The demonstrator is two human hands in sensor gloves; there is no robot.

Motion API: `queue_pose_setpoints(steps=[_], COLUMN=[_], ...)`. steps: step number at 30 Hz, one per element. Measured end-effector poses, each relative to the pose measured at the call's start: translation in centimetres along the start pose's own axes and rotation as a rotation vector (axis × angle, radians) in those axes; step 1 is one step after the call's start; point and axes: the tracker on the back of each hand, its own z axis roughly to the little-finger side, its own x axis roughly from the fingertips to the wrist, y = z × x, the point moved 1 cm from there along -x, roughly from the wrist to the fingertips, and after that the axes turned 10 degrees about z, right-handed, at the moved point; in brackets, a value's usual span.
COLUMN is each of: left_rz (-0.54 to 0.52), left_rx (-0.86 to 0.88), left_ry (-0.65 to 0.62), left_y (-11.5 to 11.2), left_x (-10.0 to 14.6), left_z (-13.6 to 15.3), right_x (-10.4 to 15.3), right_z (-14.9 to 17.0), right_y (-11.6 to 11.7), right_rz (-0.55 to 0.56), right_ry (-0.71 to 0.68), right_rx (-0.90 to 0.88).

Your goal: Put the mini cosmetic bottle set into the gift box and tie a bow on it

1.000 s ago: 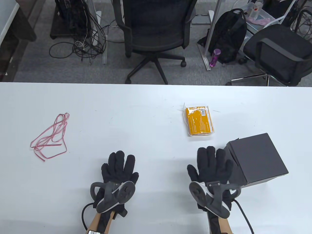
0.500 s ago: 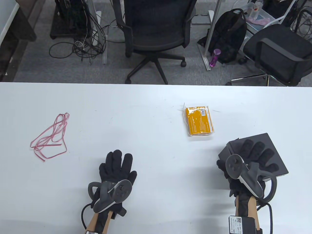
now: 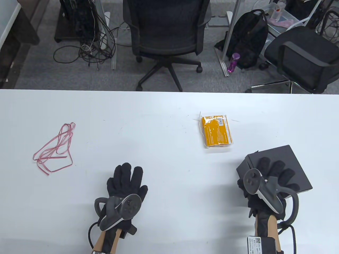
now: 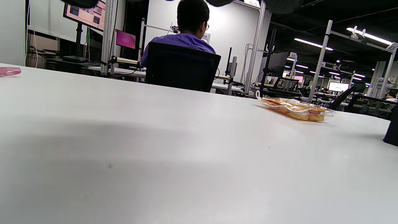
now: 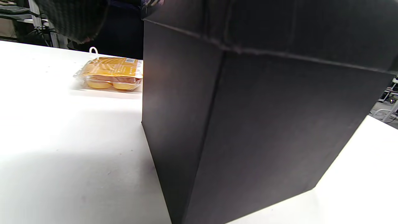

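Beyond the far edge of the white table (image 3: 148, 127) stood a black office chair (image 3: 165, 37), a tangle of cables (image 3: 90, 47) to its left, and a black backpack (image 3: 249, 39) with a purple bottle (image 3: 233, 62) beside it.

In the left wrist view a seated person (image 4: 186, 31) faced away.

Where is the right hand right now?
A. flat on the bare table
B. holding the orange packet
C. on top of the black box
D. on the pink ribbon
C: in the table view the right hand lies with its fingers spread over the top of the black box, while the orange packet and the pink ribbon lie untouched on the table.
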Motion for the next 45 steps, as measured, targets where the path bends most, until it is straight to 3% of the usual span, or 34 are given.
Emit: queue_pose_setpoints(steps=[8,24,29,34,45], left_rz=[0.015,0.024,0.037,0.033,0.077], left_rx=[0.058,0.125,0.116,0.142,0.148], left_ry=[-0.004,0.023,0.039,0.049,0.086], left_y=[-0.1,-0.1,-0.4,-0.5,-1.4], left_x=[0.1,0.0,-0.2,-0.3,-1.0], left_z=[0.3,1.5,1.8,2.3,3.1], right_x=[2.4,5.6,5.6,5.4,4.9], right_z=[-1.9,-9.8,-11.5,-13.0,-16.2], right_y=[-0.8,-2.4,-2.1,-2.4,-2.5], right_rz=[-0.068,-0.09,-0.092,-0.129,-0.103], right_ry=[-0.081,-0.436,-0.575,-0.684,-0.864], right_rx=[-0.049,-0.166,-0.345,-0.361,-0.413])
